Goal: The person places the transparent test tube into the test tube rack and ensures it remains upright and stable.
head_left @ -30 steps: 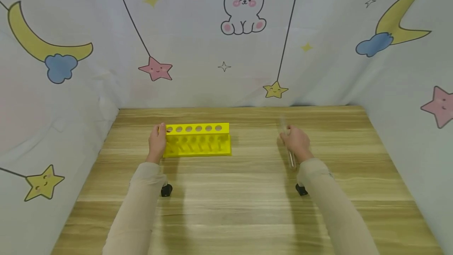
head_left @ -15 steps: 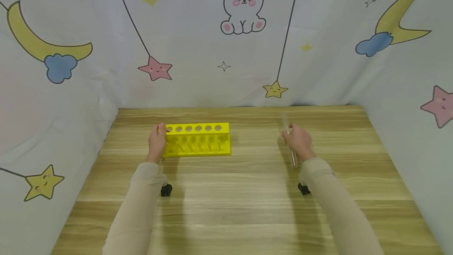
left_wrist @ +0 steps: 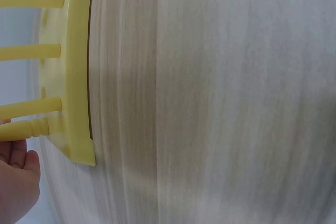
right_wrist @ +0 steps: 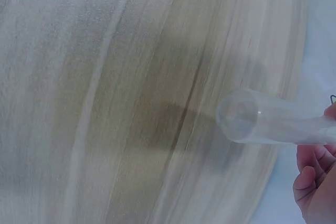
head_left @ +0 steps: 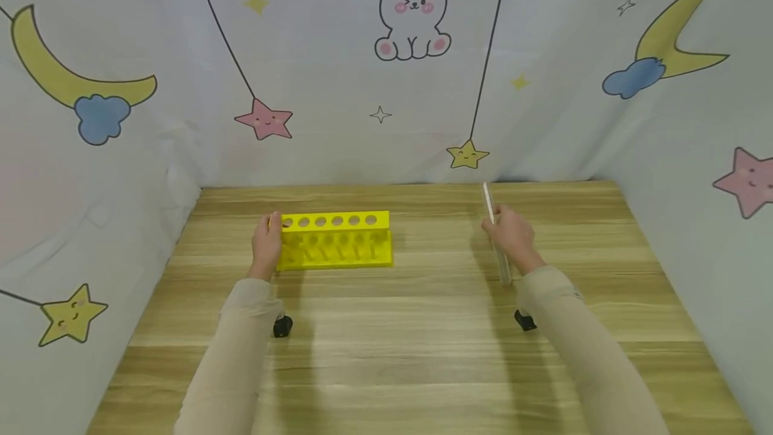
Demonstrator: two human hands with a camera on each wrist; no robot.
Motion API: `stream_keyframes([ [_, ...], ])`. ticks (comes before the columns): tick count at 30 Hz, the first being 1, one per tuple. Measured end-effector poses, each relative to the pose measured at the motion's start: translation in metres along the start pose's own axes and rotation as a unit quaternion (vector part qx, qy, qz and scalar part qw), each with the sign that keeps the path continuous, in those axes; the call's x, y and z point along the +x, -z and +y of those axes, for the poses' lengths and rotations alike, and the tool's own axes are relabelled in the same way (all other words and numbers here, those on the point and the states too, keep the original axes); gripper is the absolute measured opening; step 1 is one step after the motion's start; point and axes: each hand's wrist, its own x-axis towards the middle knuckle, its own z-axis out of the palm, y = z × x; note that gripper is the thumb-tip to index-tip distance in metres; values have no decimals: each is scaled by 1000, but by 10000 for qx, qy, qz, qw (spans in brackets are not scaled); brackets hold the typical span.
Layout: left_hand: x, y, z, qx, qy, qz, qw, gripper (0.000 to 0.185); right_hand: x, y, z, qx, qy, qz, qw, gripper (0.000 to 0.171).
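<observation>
The yellow plastic test-tube rack (head_left: 335,240) stands on the wooden table (head_left: 423,354), left of centre; the left hand (head_left: 266,246) touches its left end, and the right hand (head_left: 510,237) holds the clear glass test tube (head_left: 496,233) well apart to the right.

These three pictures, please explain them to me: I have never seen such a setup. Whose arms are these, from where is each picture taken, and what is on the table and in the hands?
No machine here: a person works with two bare hands. The wide picture comes from a camera on the person's head, looking down at a wooden table with printed cloth around it. The two close pictures come from cameras worn on the wrists. On the table stands a yellow test tube rack with six empty holes. The left hand rests against the rack's left end. The right hand holds a clear glass test tube, tilted, above the table, apart from the rack. The right wrist view shows that tube's rounded end close up.
</observation>
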Motion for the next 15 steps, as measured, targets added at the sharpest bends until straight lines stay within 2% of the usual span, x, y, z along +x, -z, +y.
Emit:
stream_keyframes([
  [15,0,0,2,12,195,-76,9998,57,-4,6,-3,-60,88,202,9997,36],
])
